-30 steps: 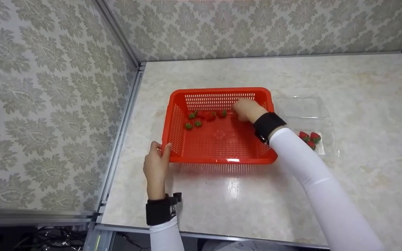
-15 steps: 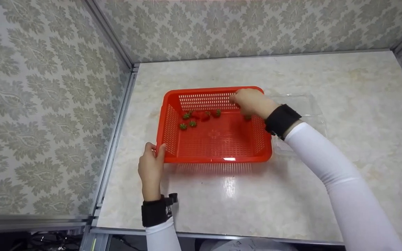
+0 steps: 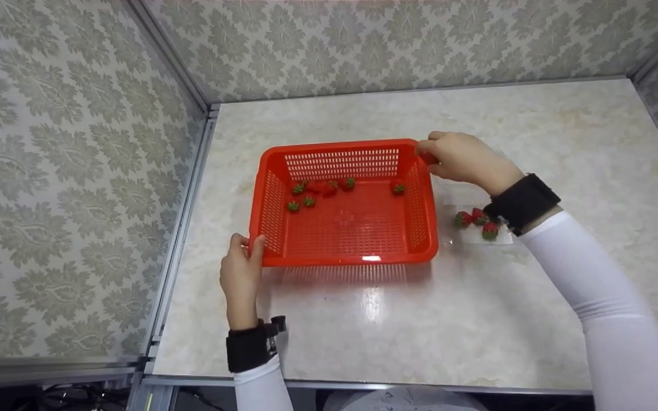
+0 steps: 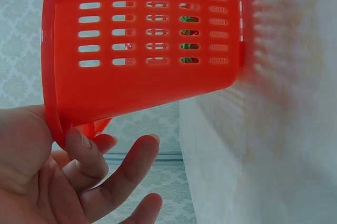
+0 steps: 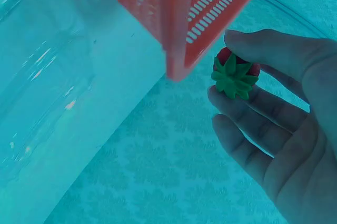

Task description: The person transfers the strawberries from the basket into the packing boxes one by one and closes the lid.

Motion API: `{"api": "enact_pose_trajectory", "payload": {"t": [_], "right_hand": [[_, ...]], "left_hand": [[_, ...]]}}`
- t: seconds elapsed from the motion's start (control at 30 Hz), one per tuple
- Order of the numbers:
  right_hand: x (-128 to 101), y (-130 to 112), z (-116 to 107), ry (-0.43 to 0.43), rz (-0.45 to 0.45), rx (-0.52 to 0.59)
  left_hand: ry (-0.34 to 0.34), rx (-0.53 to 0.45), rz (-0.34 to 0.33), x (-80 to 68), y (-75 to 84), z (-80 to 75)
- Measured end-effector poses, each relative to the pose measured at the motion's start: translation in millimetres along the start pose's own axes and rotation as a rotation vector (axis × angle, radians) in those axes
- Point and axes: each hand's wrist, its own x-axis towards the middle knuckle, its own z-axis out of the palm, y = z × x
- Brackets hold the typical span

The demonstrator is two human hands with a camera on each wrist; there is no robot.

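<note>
**Right hand out of the basket, one berry in its fingers**

Since half a second ago the right hand (image 3: 463, 161) has drawn back from inside the red basket (image 3: 343, 260) to just outside its far right corner. A lone strawberry (image 3: 398, 188) now lies by the right wall where the hand was, and the berries on the clear tray (image 3: 466, 242), then hidden behind the forearm, show again.

The held strawberry (image 5: 235, 74) sits pinched between the thumb and the curled fingers (image 5: 253, 124), its green cap facing the wrist camera, just beside the basket's corner post and clear of the table (image 3: 477, 319).

The left hand (image 3: 240, 277) grips the near left corner of the basket, thumb over the rim and fingers (image 4: 87, 153) bent beneath it, so the basket is steadied.

By my judgement the step in hand is moving berries between tray and basket, with the hand midway. Which way this berry is travelling cannot be told. The next move calls for a light pinch so the fruit is not bruised, and a clean pass over the rim.

- **In the fingers:** one berry.
- **On the tray:** three berries (image 3: 479, 217), below the right wrist.
- **In the basket:** the lone one, plus a cluster (image 3: 308, 201) well left of the fingers, about six; two of them merge into red blur.
- **Other things:** one basket and one tray.
</note>
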Motion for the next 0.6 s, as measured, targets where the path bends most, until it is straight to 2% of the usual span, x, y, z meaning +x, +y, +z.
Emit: {"api": "enact_pose_trajectory", "payload": {"t": [0.13, 0.3, 0.6], "right_hand": [[-22.8, 11.2, 3.4, -0.016, 0.044, 0.001], [-42.5, 25.0, 17.6, -0.018, 0.058, 0.004], [-60.0, 28.2, 51.5, -0.089, 0.105, 0.057]], "left_hand": [[0.010, -0.004, 0.008, 0.1, -0.4, 0.2], [0.030, -0.007, 0.039, 0.3, -1.1, -1.5], [0.023, -0.008, 0.033, 0.2, -1.0, -0.1]]}}
